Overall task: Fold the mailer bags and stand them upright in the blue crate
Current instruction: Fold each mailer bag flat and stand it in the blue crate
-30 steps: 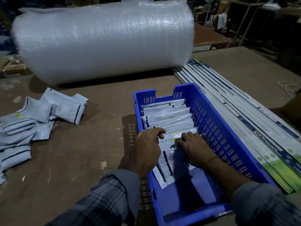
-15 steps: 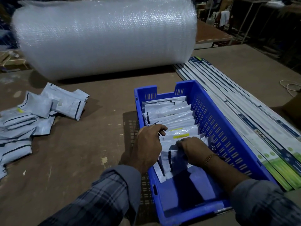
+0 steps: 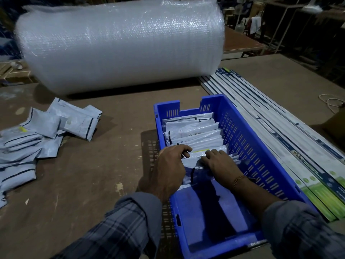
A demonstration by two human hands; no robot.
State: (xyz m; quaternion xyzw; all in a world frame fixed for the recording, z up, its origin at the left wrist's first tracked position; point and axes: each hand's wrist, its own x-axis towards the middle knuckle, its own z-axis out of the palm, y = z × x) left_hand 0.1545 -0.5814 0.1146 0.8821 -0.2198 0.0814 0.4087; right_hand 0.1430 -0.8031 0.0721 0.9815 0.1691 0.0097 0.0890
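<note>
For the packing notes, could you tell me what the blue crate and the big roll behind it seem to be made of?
Blue crate: apparently rigid moulded plastic, with slotted walls and a slight sheen. Big roll: looks like clear bubble wrap, its translucent surface dotted with tiny glinting bubbles.

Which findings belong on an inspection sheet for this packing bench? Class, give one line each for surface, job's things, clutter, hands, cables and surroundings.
Surface: brown table, scuffed, with small scraps.
Job's things: blue crate holds a row of mailer bags standing in its far half; near half bare. Loose mailer pile lies at the table's left.
Clutter: bubble wrap roll behind the crate; long printed boxes to its right.
Hands: left hand and right hand rest on the nearest bags in the crate; grip unclear.
Cables: pale cord coiled at the table's right edge.
Surroundings: dim room, another table and frames behind.
</note>
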